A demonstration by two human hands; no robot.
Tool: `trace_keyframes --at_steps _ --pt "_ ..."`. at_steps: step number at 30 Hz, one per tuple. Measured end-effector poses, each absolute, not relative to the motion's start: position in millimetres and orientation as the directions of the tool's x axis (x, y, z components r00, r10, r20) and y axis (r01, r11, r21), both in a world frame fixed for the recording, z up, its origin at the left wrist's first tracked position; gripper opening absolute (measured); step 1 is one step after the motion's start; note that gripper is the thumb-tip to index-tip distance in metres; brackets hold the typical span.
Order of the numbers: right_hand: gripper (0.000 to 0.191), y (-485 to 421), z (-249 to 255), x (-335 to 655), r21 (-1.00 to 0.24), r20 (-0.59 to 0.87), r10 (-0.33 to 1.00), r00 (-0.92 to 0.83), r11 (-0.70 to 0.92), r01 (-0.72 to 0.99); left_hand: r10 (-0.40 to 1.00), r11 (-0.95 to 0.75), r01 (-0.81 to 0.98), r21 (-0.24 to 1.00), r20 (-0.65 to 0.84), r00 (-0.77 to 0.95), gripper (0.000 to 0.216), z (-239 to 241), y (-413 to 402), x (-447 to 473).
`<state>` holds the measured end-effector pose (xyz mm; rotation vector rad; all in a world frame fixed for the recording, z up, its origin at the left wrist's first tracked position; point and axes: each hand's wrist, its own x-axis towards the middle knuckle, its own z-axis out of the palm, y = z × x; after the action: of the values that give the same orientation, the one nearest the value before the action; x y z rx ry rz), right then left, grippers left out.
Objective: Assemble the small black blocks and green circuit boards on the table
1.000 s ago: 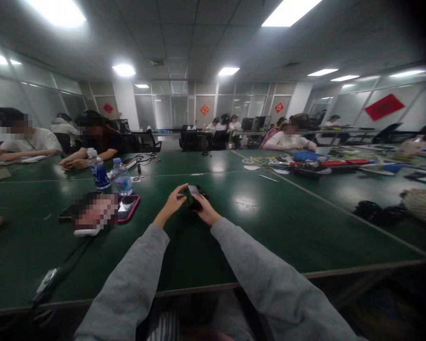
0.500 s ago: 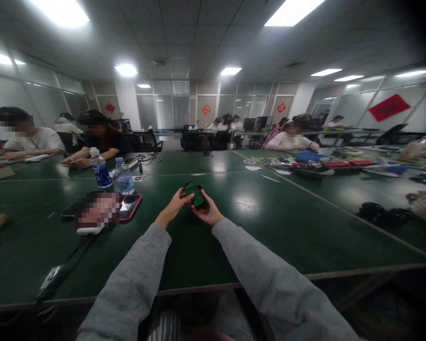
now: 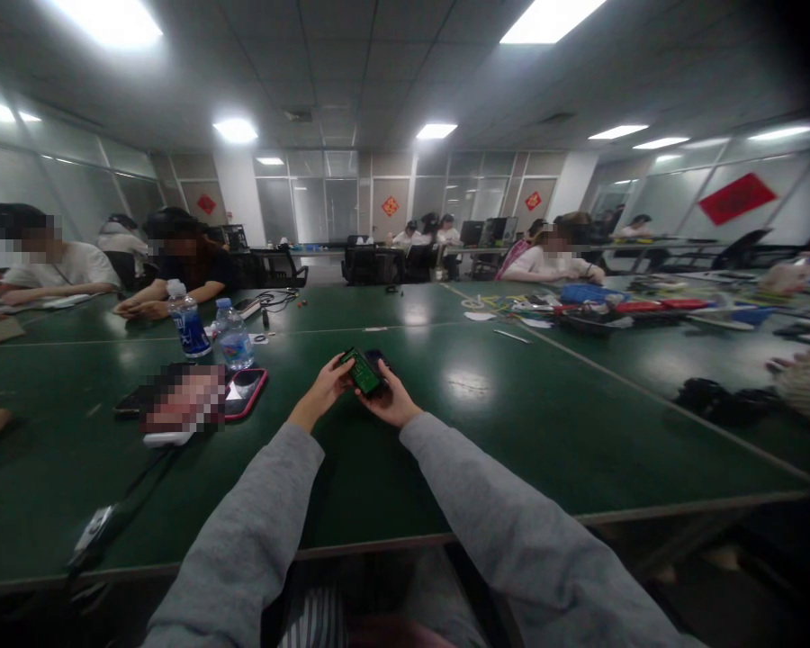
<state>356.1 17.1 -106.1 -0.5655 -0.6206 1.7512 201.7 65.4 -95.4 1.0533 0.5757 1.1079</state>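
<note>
One green board (image 3: pixel 363 372), middle of frame, over worktop (image 3: pixel 513 450). Left hand (image 3: pixel 329 382) grips upper-left end, right hand (image 3: pixel 394 400) grips lower-right side. Looks like holding step; next move likely needs both hands steady.

green table (image 3: pixel 513 450): pale block (image 3: pixel 96 531) by near edge, left; pink-rimmed phone (image 3: pixel 248 389) farther in, two bottles (image 3: pixel 235 344) upright beyond it; thin white stick (image 3: pixel 513 337), yellow cables (image 3: pixel 482 301) toward far edge.
</note>
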Motion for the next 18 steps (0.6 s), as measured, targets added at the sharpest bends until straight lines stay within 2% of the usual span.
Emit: trace_keyframes --at_steps 8,12,14,18 --pt "0.046 21 -109 353 -0.785 -0.086 0.958 -0.272 -0.234 -0.574 0.949 0.003 -0.451 0.893 0.140 0.283 0.054 -89 65 202" --pt "0.039 23 -114 346 -0.854 0.014 0.965 -0.263 -0.126 -0.505 0.965 -0.006 -0.435 0.900 0.119 0.232 0.052 -91 68 199" --pt "0.039 25 -119 343 -0.884 0.043 0.974 -0.223 -0.067 -0.462 0.967 0.002 -0.422 0.907 0.106 0.233 0.052 -91 68 199" --pt "0.044 31 -126 342 -0.914 0.007 0.996 -0.091 -0.031 -0.405 0.960 0.006 -0.398 0.917 0.106 0.258 0.053 -91 68 199"
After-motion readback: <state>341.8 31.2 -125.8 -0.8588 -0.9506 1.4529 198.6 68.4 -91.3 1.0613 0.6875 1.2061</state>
